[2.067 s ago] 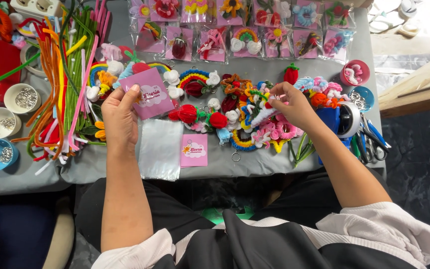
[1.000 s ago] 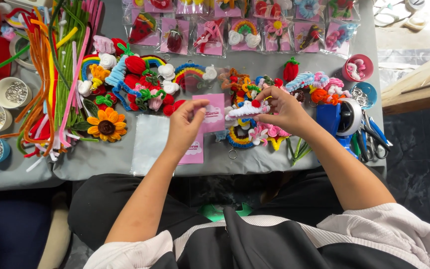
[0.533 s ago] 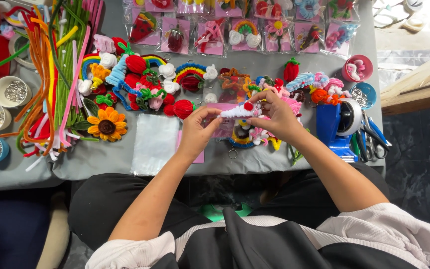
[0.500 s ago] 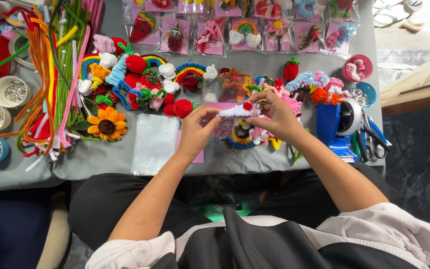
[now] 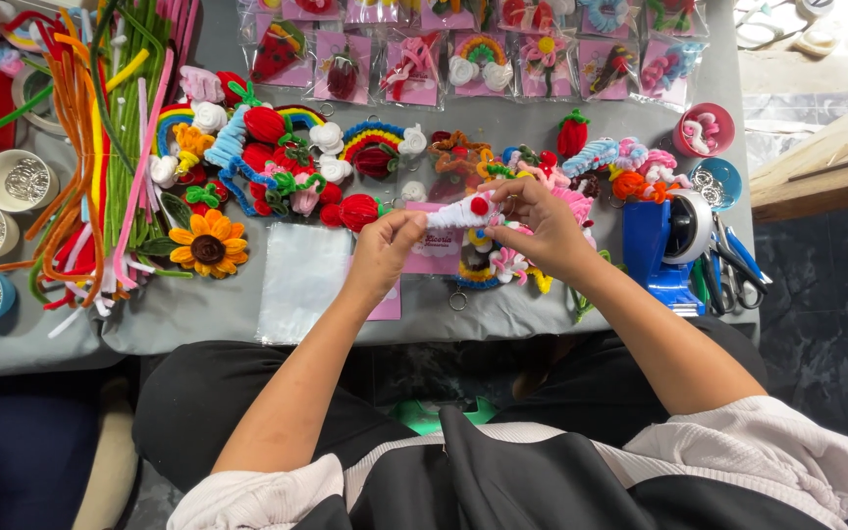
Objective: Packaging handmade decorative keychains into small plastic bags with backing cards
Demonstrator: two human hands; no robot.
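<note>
My left hand [image 5: 385, 253] and my right hand [image 5: 539, 224] meet over the middle of the grey table [image 5: 208, 309]. Between their fingertips they hold a small white fuzzy pipe-cleaner figure with a red dot [image 5: 463, 210]. Under the figure lies a pink card [image 5: 436, 253]. A clear plastic sleeve [image 5: 301, 282] lies flat just left of my left hand. Finished fuzzy craft pieces, rainbows, strawberries and flowers, crowd the table behind both hands.
Long coloured pipe cleaners [image 5: 115, 147] lie in a bundle at the left, with a sunflower piece [image 5: 208, 247] beside them. Small bowls of metal rings [image 5: 14, 182] stand at the far left. Bagged pieces [image 5: 483, 64] line the far edge. A blue tape dispenser [image 5: 667, 243] and scissors [image 5: 733, 267] sit at the right.
My left hand put the pink card down and moved right to meet my right hand. Both now hold the white figure, raised a little above the card.
</note>
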